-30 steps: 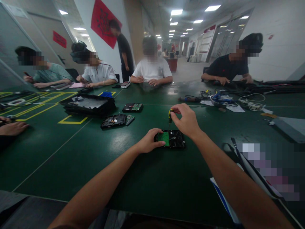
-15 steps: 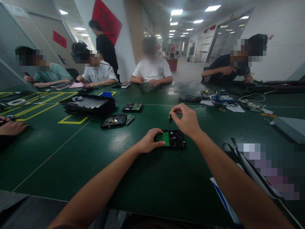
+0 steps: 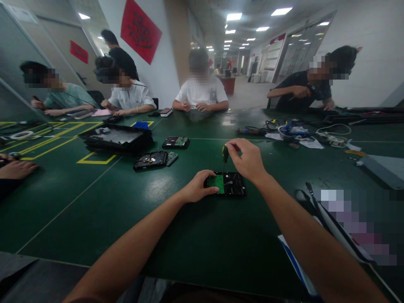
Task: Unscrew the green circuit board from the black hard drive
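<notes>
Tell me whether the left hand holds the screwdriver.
No, the right hand holds the screwdriver, while the left hand grips the hard drive.

On our green table (image 3: 176, 240) we see one drive (image 3: 235, 185) close to us, two other drives (image 3: 176, 143) near a black tray (image 3: 110, 146), and cables (image 3: 295, 129) on both sides.

Deep Green, Yellow and Red

The surface (image 3: 170, 235) is deep green, crossed by thin pale lines and yellow markings (image 3: 97, 162) in stripes and box outlines. The hard drive (image 3: 236, 186) is black, its circuit board (image 3: 217, 182) bright green. The screwdriver handle (image 3: 225, 155) seems yellow and dark green, though it's too small from here to be sure. A red poster (image 3: 141, 31) bears black characters.
</notes>
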`<state>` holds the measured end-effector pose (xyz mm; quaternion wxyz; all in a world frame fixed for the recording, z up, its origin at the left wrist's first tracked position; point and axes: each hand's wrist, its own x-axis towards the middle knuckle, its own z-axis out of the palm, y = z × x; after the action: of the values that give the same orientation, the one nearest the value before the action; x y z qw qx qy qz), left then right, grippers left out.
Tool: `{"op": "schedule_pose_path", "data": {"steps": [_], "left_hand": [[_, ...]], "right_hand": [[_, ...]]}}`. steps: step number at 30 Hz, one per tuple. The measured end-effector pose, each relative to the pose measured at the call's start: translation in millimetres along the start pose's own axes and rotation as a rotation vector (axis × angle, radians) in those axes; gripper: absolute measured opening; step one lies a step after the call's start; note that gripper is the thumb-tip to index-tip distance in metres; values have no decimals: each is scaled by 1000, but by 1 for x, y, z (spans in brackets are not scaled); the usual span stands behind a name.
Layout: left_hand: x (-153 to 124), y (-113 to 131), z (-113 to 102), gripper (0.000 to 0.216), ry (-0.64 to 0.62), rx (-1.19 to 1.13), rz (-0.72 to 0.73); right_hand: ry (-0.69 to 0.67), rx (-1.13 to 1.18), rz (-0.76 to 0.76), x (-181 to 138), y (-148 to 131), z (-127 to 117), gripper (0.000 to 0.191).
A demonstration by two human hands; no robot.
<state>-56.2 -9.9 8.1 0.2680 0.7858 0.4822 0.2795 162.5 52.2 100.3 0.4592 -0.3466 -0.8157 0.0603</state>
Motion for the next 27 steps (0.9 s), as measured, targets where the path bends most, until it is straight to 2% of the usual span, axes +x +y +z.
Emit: {"op": "schedule_pose_path", "data": {"steps": [5, 11, 20, 27], "left_hand": [[0, 0, 0, 60, 4, -2, 11], [-1, 4, -1, 60, -4, 10, -1], [-1, 0, 0, 60, 5, 6, 15], [-1, 1, 1, 60, 13, 0, 16]], "right_hand": [[35, 17, 30, 0, 3, 1, 11], [9, -32, -6, 0, 1, -1, 17], [-8, 4, 11, -1, 2, 2, 14], [35, -12, 21, -1, 4, 2, 11]]}}
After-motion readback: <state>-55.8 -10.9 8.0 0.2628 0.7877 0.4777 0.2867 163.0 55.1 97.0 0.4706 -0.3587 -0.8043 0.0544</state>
